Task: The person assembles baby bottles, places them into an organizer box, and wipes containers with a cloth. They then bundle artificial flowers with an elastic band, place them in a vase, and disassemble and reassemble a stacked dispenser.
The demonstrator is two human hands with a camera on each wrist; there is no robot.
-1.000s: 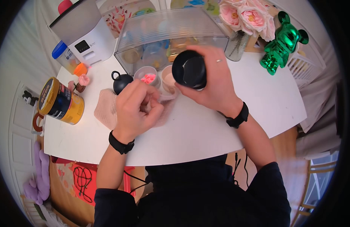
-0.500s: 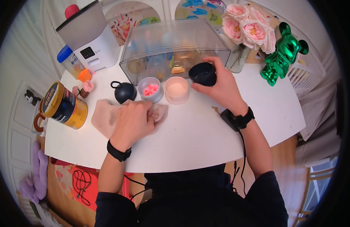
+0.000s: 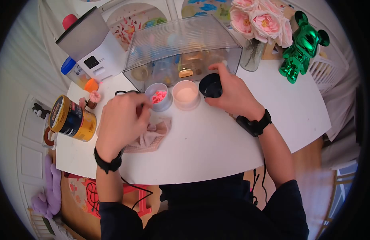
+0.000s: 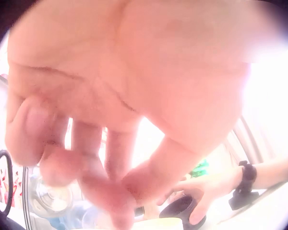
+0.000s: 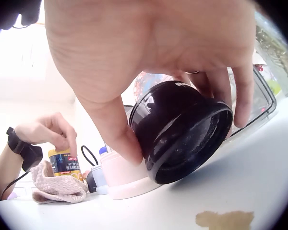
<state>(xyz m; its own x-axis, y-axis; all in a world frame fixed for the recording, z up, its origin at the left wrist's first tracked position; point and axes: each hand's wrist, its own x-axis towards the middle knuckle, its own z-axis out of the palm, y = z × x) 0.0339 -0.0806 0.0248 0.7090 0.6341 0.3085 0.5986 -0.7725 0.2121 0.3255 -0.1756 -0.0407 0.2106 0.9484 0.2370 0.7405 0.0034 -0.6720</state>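
My right hand (image 3: 235, 94) grips a small black cup (image 3: 211, 85) from its right side, beside the pale pink cup. In the right wrist view the black cup (image 5: 168, 120) tilts, its base ring close over the tabletop, the thumb at one side and fingers at the other. My left hand (image 3: 123, 124) hovers over a crumpled pink cloth (image 3: 155, 138). Its fingers are loosely curled around nothing, as the left wrist view shows. Behind that hand, a black ball-shaped piece with a loop (image 3: 121, 92) is mostly hidden.
A pale pink cup (image 3: 186, 105) and a whitish cup (image 3: 163, 107) with pink bits stand in a row. Behind them is a clear lidded box (image 3: 181, 44). A yellow-and-black tub (image 3: 75, 120) stands left, a white dispenser (image 3: 101, 64) behind it. Flowers (image 3: 263, 24) and a green bear figure (image 3: 300, 50) stand right.
My right hand has lowered the black cup from over the pink cup to its right, near the tabletop. My left hand has let go of the cloth and moved up and left.
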